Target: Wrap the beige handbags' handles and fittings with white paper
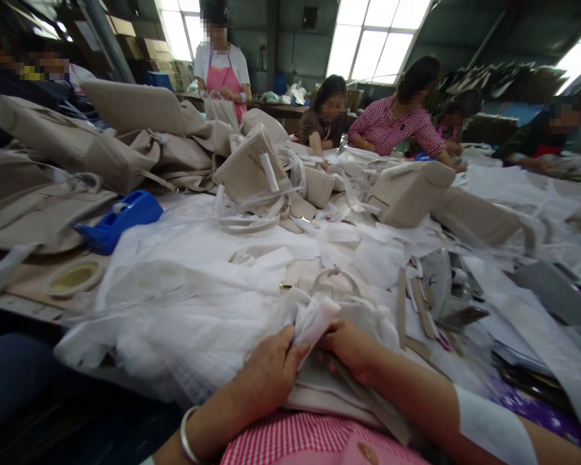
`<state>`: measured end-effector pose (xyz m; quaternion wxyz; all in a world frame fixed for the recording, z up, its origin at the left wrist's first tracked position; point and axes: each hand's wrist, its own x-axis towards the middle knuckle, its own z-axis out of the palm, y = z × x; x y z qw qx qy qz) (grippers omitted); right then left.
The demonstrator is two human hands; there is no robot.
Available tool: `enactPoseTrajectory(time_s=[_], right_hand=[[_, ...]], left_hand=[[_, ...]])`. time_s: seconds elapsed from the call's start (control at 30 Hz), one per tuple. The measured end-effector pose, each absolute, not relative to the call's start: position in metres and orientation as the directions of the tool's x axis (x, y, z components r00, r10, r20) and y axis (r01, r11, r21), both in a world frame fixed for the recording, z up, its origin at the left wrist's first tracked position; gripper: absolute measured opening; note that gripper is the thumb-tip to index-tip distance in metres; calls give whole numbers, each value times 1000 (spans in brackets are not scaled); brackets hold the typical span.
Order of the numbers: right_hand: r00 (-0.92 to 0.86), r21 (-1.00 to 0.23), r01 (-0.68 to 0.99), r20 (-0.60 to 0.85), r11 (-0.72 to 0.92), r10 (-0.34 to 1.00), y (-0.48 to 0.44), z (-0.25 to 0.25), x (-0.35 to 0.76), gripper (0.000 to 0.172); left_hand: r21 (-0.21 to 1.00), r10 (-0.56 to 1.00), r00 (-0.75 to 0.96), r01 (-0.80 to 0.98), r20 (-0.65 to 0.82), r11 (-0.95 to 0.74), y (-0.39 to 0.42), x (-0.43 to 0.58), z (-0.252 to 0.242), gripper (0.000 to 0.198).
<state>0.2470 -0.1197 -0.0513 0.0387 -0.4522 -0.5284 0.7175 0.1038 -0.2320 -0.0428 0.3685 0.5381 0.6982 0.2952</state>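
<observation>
A beige handbag lies at the table's front edge, against my checked apron. My left hand is closed around a bundle of white wrapping paper over the bag, with the thumb pressed on it. Just right of that bundle, my right hand has its fingers curled at the bag's edge; its fingertips are partly hidden, and I cannot make out what they pinch. A curved bag handle shows just beyond my hands.
Beige bags are heaped across the far side. A blue tape dispenser and a tape roll lie left. A grey tape dispenser and beige strips lie right. Co-workers sit and stand opposite.
</observation>
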Motion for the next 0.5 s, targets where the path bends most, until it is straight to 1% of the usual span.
enactPoseTrajectory(time_s=[0.07,0.17,0.4,0.5], right_hand=[[-588,-800,417,-600,-432,543,-120,-51,245,13],[-627,-808,426,-588,-407,511,-120,-50,250,8],[-577,-784,430,-620,-447,532,-118,-59,255,12],[-566,-807,479,-585,-346,580,-119,-61,249,15]], left_hand=[[809,969,-160,533,-191,247,-233,104,-43,27],[799,964,-172,541,-202,264,-235,104,-45,28],[759,958,-165,585,-234,286,-233,102,-46,25],[756,959,-157,591,-235,282,-234,102,-45,26]])
